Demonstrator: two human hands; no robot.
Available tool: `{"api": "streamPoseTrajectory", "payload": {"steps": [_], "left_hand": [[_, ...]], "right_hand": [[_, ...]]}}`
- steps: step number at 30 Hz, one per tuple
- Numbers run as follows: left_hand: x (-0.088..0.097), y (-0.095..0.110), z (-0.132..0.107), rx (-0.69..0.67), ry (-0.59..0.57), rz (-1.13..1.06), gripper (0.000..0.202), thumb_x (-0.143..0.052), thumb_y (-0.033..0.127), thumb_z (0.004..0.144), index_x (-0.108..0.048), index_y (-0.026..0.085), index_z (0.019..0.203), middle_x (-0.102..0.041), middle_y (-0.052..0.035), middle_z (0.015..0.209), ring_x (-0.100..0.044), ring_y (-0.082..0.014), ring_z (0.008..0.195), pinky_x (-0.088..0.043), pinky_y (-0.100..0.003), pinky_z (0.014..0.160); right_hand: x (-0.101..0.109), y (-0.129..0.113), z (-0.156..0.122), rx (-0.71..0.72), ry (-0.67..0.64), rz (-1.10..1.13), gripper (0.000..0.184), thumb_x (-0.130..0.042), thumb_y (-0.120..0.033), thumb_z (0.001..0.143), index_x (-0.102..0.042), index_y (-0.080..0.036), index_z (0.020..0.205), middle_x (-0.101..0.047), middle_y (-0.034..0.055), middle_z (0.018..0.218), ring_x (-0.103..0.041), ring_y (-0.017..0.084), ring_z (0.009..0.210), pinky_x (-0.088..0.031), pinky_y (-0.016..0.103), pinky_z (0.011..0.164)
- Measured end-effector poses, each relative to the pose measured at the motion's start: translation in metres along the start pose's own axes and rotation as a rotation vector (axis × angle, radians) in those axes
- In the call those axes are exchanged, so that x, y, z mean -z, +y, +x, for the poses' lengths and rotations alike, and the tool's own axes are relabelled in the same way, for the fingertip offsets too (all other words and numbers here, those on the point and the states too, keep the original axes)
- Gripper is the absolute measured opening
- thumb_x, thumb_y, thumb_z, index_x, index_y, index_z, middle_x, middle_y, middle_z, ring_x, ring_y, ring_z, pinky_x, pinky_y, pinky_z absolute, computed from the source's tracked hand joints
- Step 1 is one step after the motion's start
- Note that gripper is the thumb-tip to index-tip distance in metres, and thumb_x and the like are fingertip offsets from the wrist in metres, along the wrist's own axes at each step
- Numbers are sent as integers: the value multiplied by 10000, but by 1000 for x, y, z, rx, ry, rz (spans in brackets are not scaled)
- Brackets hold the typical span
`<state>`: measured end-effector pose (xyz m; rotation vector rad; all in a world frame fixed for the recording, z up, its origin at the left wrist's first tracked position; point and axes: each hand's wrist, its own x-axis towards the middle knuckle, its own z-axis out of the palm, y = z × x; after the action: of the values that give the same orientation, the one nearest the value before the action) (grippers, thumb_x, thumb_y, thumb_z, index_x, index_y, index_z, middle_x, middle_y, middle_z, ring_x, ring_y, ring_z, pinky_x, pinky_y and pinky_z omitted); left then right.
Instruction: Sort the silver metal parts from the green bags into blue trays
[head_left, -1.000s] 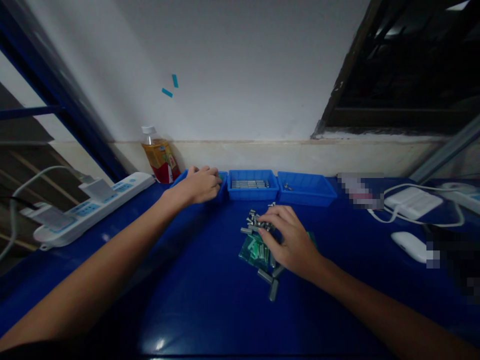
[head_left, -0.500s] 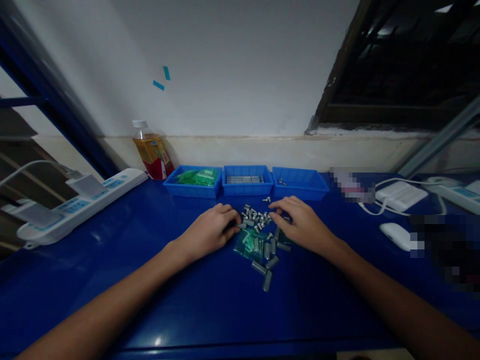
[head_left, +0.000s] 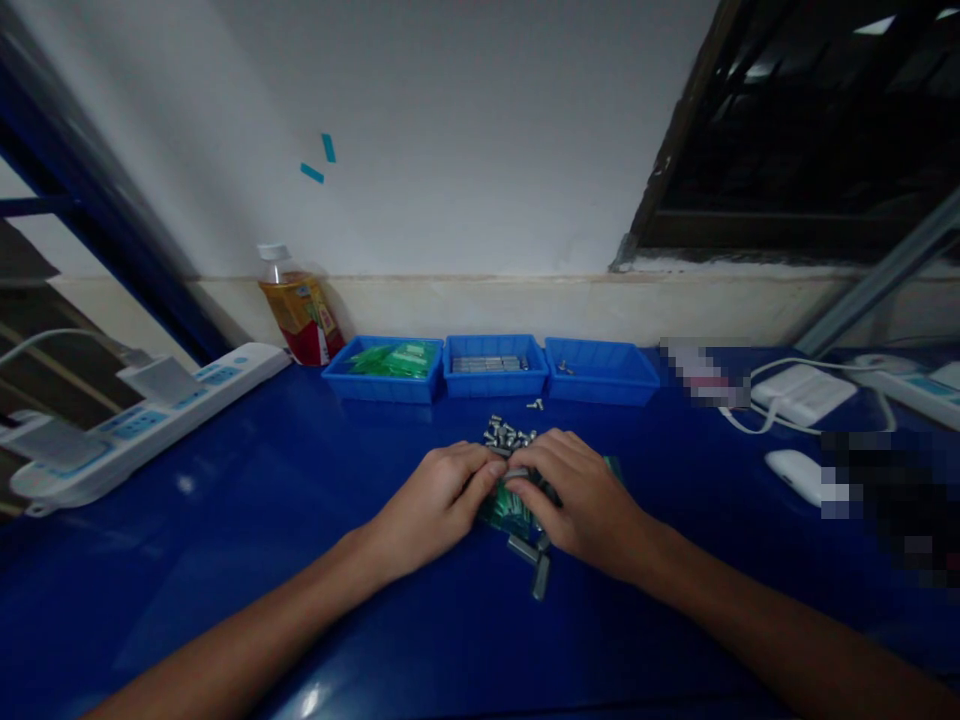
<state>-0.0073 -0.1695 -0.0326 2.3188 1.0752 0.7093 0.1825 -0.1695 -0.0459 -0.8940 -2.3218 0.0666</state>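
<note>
Hands: the left hand (head_left: 431, 505) and the right hand (head_left: 589, 505) lie palm-down on the glossy blue counter (head_left: 300, 570). Their tips meet at the near side of a heap of small metal parts (head_left: 510, 435).
Fingers: both sets are curled and held narrow, the tips of one hand almost touching those of the other. The knuckles hide the tips, so I cannot tell whether either hand pinches a part.
Under the hands: a green packet (head_left: 511, 512) lies flat on the counter, half covered by both hands, with the heap at its far edge.
Loose pieces: grey metal sleeves (head_left: 525, 548) lie at the packet's near edge, just beside the right hand. A lone screw (head_left: 535, 405) sits between the heap and the trays.
Trays: three stand in a row by the wall. The left tray (head_left: 379, 388) holds green packets, the middle tray (head_left: 495, 387) a row of metal pieces, and the right tray (head_left: 604, 389) one small part.
Handling: the parts look small, round and apt to roll on the slick counter. A light fingertip pinch on one piece, with the other hand pinning the packet, seems safer than a sweep. Low wrists should keep the heap from scattering.
Surroundings: a drink bottle (head_left: 296, 315) and a power strip (head_left: 150, 420) are off to the left, and a white mouse (head_left: 795, 475) is off to the right, all well apart from the hands.
</note>
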Motion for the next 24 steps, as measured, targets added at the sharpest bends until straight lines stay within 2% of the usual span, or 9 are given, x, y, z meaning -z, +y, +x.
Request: {"api": "streamPoseTrajectory", "payload": {"steps": [3,5,10,14,17,21,24], "left_hand": [[-2,-3,-2,-8,56,-14,173,-442,256,924,-565,184,1022,-624,-20,878,-573,-146,815,-436,-276,744],[-3,-3,-3,-37,113,-2,271,-530,239,869,-506,190,1134,-613,-29,940,-568,-157,857,-445,-285,759],[-4,0,-5,-93,162,72,131,-474,228,901,-554,189,997,-605,-27,848,-556,-155,810,-447,-286,737],[-2,0,-4,-25,212,89,140,-453,267,915,-557,178,944,-602,-24,805,-555,-150,761,-442,-284,709],[-2,-3,-2,40,199,38,174,-438,308,923,-554,178,911,-604,-16,785,-559,-149,740,-438,-281,697],[-3,-10,-1,110,135,63,240,-406,356,935,-562,178,974,-618,-30,825,-556,-172,778,-434,-315,723],[-3,-14,-2,118,72,201,299,-437,385,917,-554,181,1102,-620,-61,948,-538,-217,888,-424,-374,793]], "right_hand": [[-2,4,1,-68,27,81,143,-453,-222,926,-560,-167,848,-609,34,778,-531,171,755,-381,309,699],[-3,7,1,-106,46,119,177,-431,-216,933,-560,-176,819,-607,25,748,-542,161,733,-386,296,694],[-3,4,3,-133,33,177,222,-414,-224,937,-568,-195,780,-613,11,720,-567,148,709,-396,281,691],[-3,-1,4,-135,87,164,94,-498,-246,899,-575,-194,916,-604,16,758,-565,156,727,-415,290,694],[-3,-1,5,-93,103,116,75,-498,-227,895,-564,-193,910,-591,29,761,-546,164,738,-421,294,680],[1,15,21,-37,22,19,113,-483,-220,906,-584,-177,881,-615,54,818,-538,179,801,-422,314,729],[4,42,52,-97,-12,-125,138,-518,-248,893,-624,-170,850,-625,64,833,-539,196,832,-409,331,762]]}}
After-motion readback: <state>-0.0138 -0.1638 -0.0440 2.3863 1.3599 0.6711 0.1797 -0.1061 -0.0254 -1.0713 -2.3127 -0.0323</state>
